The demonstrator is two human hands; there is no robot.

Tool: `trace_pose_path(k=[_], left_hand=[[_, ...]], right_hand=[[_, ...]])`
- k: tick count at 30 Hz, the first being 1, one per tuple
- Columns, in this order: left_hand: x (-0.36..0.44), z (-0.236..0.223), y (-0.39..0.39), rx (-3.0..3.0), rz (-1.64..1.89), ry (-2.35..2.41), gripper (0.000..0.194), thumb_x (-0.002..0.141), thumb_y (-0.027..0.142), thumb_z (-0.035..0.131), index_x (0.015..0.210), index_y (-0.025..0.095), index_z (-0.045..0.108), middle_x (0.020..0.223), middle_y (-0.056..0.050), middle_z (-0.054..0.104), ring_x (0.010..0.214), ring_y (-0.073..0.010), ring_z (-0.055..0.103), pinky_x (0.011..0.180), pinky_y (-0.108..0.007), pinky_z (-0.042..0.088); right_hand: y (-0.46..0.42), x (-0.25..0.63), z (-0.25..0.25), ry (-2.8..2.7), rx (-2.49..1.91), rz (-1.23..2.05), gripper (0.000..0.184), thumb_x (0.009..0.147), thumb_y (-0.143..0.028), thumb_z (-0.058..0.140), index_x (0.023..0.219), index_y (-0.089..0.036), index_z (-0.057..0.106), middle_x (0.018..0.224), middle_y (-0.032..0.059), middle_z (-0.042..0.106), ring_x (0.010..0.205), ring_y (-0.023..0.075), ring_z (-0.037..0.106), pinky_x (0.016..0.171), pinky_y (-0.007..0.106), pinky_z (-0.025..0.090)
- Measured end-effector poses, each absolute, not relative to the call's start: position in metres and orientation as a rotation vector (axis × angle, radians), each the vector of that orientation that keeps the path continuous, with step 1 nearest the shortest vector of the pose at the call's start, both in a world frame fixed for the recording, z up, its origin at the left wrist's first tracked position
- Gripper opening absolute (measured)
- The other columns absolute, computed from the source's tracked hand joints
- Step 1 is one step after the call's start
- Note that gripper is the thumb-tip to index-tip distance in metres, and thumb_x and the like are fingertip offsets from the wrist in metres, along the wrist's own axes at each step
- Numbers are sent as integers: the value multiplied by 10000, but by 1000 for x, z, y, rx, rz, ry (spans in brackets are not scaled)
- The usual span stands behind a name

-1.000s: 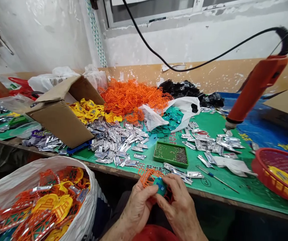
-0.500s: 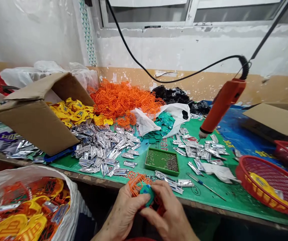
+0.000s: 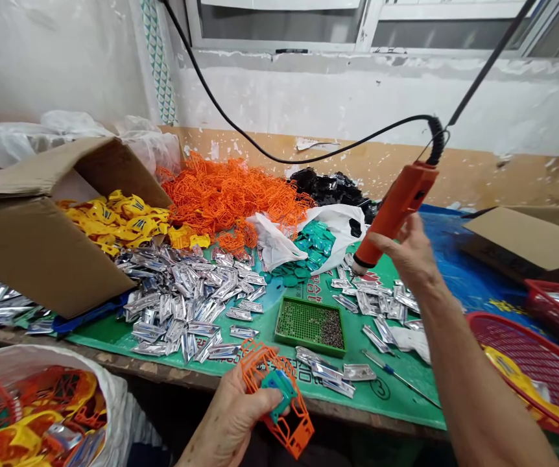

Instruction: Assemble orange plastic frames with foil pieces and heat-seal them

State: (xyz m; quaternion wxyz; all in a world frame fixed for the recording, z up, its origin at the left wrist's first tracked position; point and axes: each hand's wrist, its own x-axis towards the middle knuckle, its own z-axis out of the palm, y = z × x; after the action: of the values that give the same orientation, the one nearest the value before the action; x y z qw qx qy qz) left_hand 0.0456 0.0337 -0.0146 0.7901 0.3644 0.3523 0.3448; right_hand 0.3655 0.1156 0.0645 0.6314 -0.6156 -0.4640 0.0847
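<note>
My left hand (image 3: 235,412) is closed on an orange plastic frame (image 3: 299,431), just off the table's front edge. A teal plastic piece (image 3: 275,388) lies against the middle of that frame, under my thumb. Over the table, my right hand (image 3: 412,253) is wrapped round the lower body of a hanging orange electric screwdriver (image 3: 399,201). Its bit points down and to the left, above loose silver pieces (image 3: 371,295). A green tray (image 3: 284,344) of small screws (image 3: 332,329) stands between my two hands.
Silver pieces (image 3: 177,305), yellow parts (image 3: 133,217), orange frames (image 3: 235,191) and teal pieces (image 3: 316,243) are heaped behind. A cardboard box (image 3: 31,250) tilts at left above a filled white sack (image 3: 126,405). At right are a long screwdriver (image 3: 406,379) and red basket (image 3: 545,353).
My right hand has left the orange frame and moved up to the electric screwdriver, gripping it. My left hand alone holds the frame and teal piece. The view has shifted slightly.
</note>
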Motion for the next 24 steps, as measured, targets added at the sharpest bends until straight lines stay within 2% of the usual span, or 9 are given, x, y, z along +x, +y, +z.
trace_pose_path(k=[3,7,9,13,17,21,24], left_hand=[[44,-18,37,748,743,803,383,635,167,723,1014,165,665,819,-32,692,713,-165,605,714,-285,473],[41,-19,42,760,746,823,372,630,148,727,996,152,659,735,-7,662,664,-149,580,682,-277,470],[41,-20,44,743,740,833,430,631,142,722,1052,155,637,743,-4,662,663,-150,584,702,-293,478],[45,-23,46,692,725,869,514,613,145,716,1114,153,599,786,-12,674,679,-162,604,703,-308,494],[50,-22,46,681,700,858,511,618,146,707,1113,149,578,851,-37,683,725,-184,625,728,-331,504],[53,-20,48,699,686,826,450,637,149,700,1071,148,581,829,-39,676,708,-177,619,715,-320,493],[55,-19,48,711,675,805,380,649,156,689,1018,145,596,802,-35,669,695,-172,611,698,-307,485]], right_hand=[[133,349,67,-998,-1194,423,575,561,-356,766,1064,-207,528,932,42,664,762,207,653,688,414,533],[129,332,83,-931,-1017,724,513,495,-302,775,949,-250,543,794,-25,651,664,197,659,614,391,556],[123,321,91,-886,-1022,785,528,441,-231,790,911,-244,548,707,-50,622,607,190,642,569,380,556],[117,290,88,-780,-1063,633,475,408,-136,751,834,-209,554,645,-55,612,511,148,582,476,324,525],[116,264,62,-675,-1066,445,327,481,-195,755,723,-188,536,614,-54,600,471,129,566,448,310,519],[121,257,37,-654,-1052,413,385,526,-294,805,741,-189,503,580,-72,575,434,124,563,437,297,505],[125,257,25,-674,-1092,410,405,513,-293,807,778,-178,523,572,-73,577,416,130,558,433,297,486]])
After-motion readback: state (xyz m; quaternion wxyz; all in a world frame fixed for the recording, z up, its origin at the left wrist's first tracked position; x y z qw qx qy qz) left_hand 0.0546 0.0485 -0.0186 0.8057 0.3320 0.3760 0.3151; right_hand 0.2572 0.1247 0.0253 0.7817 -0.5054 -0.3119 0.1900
